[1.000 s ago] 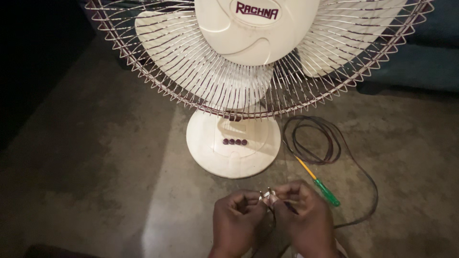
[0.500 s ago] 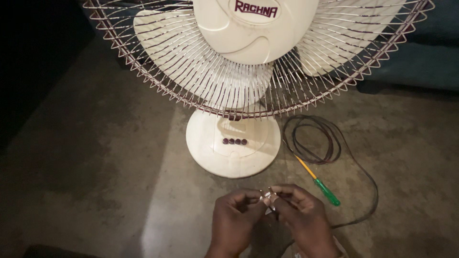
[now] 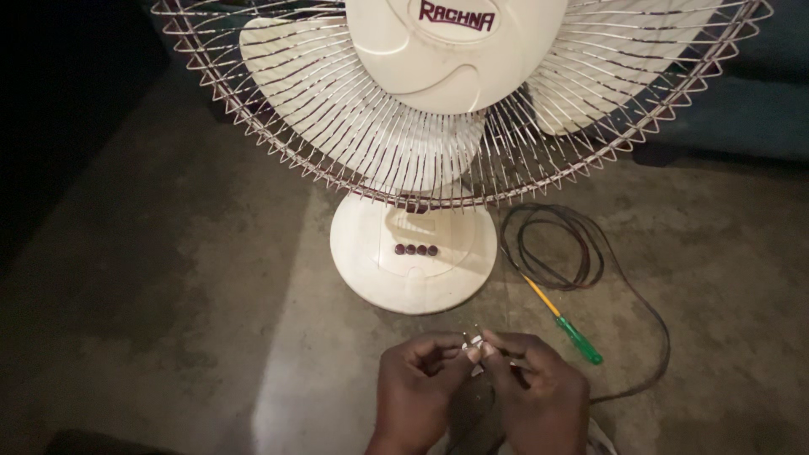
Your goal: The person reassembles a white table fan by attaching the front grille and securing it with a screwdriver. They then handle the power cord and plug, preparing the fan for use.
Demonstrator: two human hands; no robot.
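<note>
Both hands, left (image 3: 419,389) and right (image 3: 533,389), pinch a small two-pin plug (image 3: 474,344), light and rigid, best gripped by its body behind the pins.

Two hands in my view, both bare. Left hand (image 3: 415,389): no glove, no ring that I can make out, no watch at wrist. Right hand (image 3: 539,394): bare too, no ring or band visible. Fingernails short on fingers I can see. Wrists run off bottom edge, so forearms out of view. Pale strip just below right of right hand, at frame edge; could be cloth, I cannot tell. Light dim, fine detail lost.
</note>
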